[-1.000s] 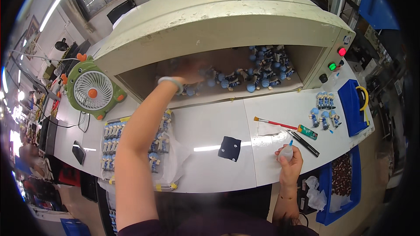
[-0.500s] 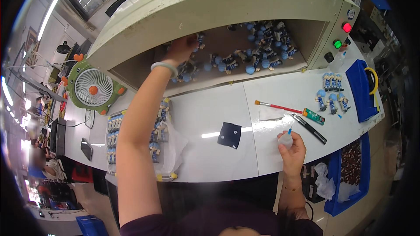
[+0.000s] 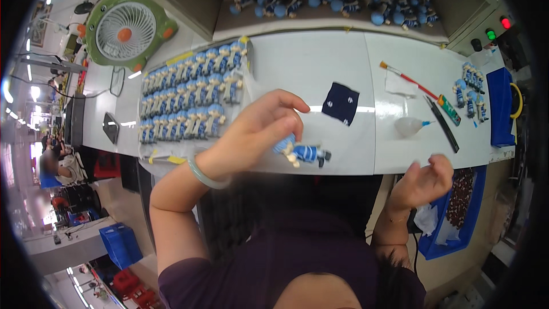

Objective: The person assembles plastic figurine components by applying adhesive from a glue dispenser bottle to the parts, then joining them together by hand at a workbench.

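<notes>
A small figurine with light-blue hair and a blue-and-white outfit is pinched by the head in my left hand, above the white table near its front edge. Beyond that hand lies a dark navy cloth square with small white marks. My right hand is at the table's front edge, fingers loosely curled and apart, with nothing visible in them. Closest to it on the table, a translucent squeeze bottle with a blue needle tip lies on its side. Several rows of similar figurines fill a tray at left.
At the back, an open box-shaped machine holds many figurines. A green fan stands at the far left. Rightward lie a brush, a black pen-like tool, a green-and-orange tube, more figurines and a blue bin.
My left hand has come out of the machine toward me, bringing a figurine. My right hand has let go of the squeeze bottle, now lying on the table. The view has tilted downward.
</notes>
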### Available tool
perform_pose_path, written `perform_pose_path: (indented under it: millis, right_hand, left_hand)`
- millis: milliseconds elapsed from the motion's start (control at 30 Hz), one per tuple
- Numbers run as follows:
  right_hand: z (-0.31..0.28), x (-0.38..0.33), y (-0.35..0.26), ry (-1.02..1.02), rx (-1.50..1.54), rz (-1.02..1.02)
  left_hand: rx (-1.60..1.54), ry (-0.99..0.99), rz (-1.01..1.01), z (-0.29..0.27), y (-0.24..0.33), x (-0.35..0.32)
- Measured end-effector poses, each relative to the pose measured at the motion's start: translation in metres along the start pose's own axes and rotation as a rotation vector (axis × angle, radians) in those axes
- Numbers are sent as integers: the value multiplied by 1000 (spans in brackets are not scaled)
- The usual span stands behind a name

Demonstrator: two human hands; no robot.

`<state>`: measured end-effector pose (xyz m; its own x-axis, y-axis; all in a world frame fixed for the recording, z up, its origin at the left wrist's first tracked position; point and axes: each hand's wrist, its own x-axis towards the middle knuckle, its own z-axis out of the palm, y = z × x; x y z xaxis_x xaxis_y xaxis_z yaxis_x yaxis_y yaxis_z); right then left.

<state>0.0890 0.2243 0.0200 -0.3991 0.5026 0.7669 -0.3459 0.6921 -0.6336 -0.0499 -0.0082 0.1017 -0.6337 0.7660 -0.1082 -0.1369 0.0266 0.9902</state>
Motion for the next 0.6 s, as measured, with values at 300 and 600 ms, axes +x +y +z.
perform_pose_path:
  millis: [300,600]
  right_hand:
    - [37,-10,-66,-812,495,7]
    - [28,-8,-71,-706,575,258]
  left_hand:
    - [-320,-17,41,34,-47,-14]
    - [-419,-87,153,36,-64,-24]
